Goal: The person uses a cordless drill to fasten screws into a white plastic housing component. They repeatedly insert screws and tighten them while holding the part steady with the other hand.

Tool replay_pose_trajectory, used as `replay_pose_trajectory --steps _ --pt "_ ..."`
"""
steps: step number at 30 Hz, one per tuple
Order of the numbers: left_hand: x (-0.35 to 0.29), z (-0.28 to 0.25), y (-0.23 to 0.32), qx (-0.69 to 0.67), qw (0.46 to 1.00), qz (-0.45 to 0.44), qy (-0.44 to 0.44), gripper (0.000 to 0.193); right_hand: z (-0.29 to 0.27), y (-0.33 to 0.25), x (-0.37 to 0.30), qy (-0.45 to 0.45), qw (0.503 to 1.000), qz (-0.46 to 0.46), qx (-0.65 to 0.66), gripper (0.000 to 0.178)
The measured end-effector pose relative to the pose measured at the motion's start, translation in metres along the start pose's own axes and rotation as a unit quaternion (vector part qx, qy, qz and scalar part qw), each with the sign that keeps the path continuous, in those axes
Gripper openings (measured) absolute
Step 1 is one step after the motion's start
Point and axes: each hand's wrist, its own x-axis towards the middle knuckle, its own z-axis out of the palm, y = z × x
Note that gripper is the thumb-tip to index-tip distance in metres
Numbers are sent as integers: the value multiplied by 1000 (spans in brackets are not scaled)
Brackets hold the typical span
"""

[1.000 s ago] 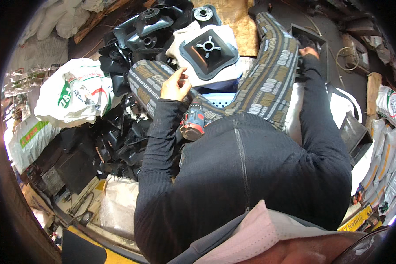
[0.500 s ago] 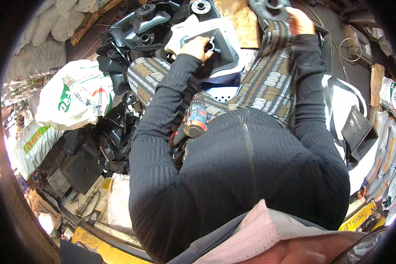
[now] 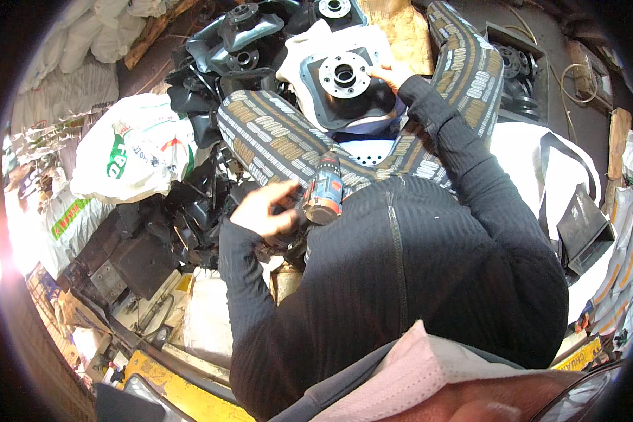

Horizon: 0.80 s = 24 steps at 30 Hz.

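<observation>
A round silver metal flange [image 3: 354,83] with bolt holes sits on a black square-based housing [image 3: 323,105], which rests on white cloth between my knees. My right hand [image 3: 394,75] holds the flange's right edge with its fingertips; the other fingers are partly hidden. A cordless drill [image 3: 324,193] with a blue and red body lies in my lap, its chuck pointing away from me. Beside it, my left hand [image 3: 266,209] has thumb and fingers apart around the place of the drill's handle, which is mostly hidden.
Several black housings with flanges [image 3: 245,35] are piled at the far left. A white sack [image 3: 135,149] stands left, above loose black parts [image 3: 190,228]. A crate [image 3: 524,74] of round dark parts stands far right; a black square duct-like piece [image 3: 585,230] lies on white sacking.
My right hand has brought a round flange from the far right onto the black housing. My left hand has left the housing and moved back toward the drill.
</observation>
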Motion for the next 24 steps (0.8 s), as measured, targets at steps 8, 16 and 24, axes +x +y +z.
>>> replay_pose_trajectory --steps 8,16,24 --pt "23 80 10 236 940 -25 246 86 3 -40 -18 -82 985 -2 -154 30" --pt "7 16 26 324 891 176 263 51 -13 -40 -48 -134 865 166 455 30" --pt "10 -4 84 119 954 92 261 31 52 -82 -84 -225 730 90 639 44"
